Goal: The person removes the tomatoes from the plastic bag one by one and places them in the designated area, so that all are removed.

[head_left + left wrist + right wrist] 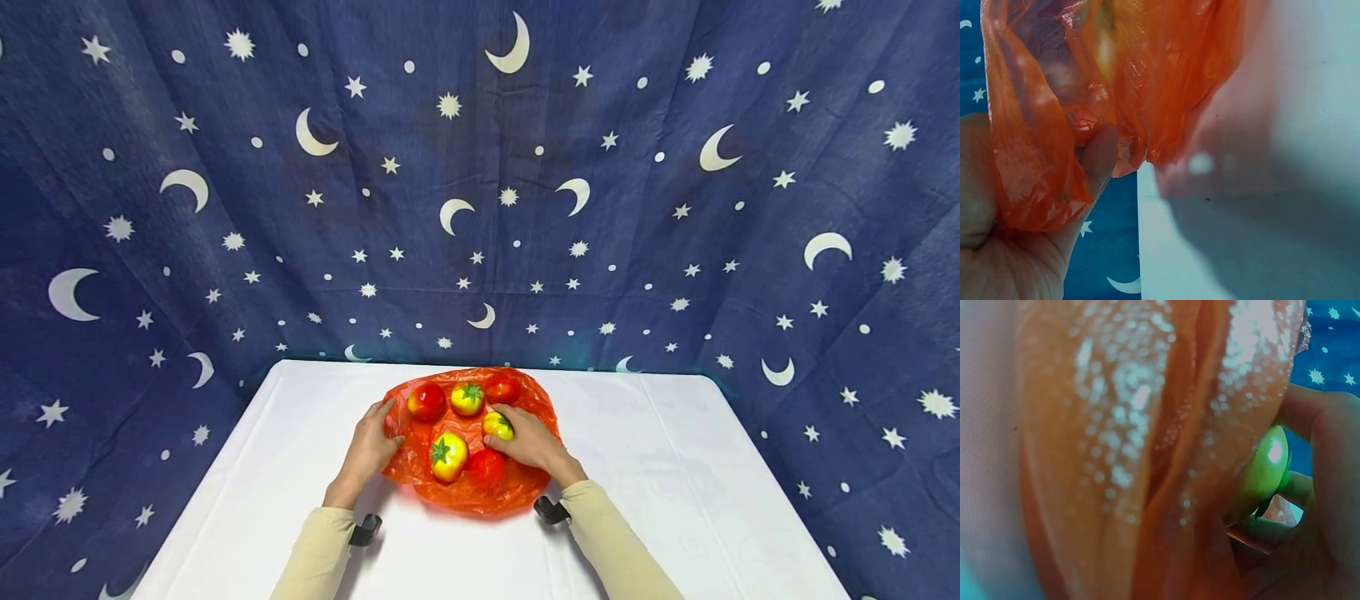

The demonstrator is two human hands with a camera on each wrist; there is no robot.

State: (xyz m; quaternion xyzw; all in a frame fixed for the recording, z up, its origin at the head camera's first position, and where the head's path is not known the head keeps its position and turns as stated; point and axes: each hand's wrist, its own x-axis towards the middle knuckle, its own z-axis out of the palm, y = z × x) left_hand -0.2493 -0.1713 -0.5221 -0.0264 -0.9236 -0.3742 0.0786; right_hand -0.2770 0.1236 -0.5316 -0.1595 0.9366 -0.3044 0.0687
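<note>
An orange-red plastic bag [420,492] lies spread on the table, with several shiny tomatoes on it. At its left edge, my left hand [371,446] holds the thin plastic between thumb and fingers; the left wrist view shows the bag's folds [1035,162] bunched in that hand. My right hand [534,440] grips a yellow tomato with a green leafy top [498,426] on the right side. Two more yellow tomatoes, one at the back [467,399] and one in front [449,457], show green star-shaped tops. Raised plastic [1104,425] hides most of the right wrist view.
Round red pieces lie at the back left [427,402], back right [502,388] and front right [486,468] of the bag. A white cloth covers the table [660,467]. Behind hangs a dark blue curtain [480,167] with moons and stars.
</note>
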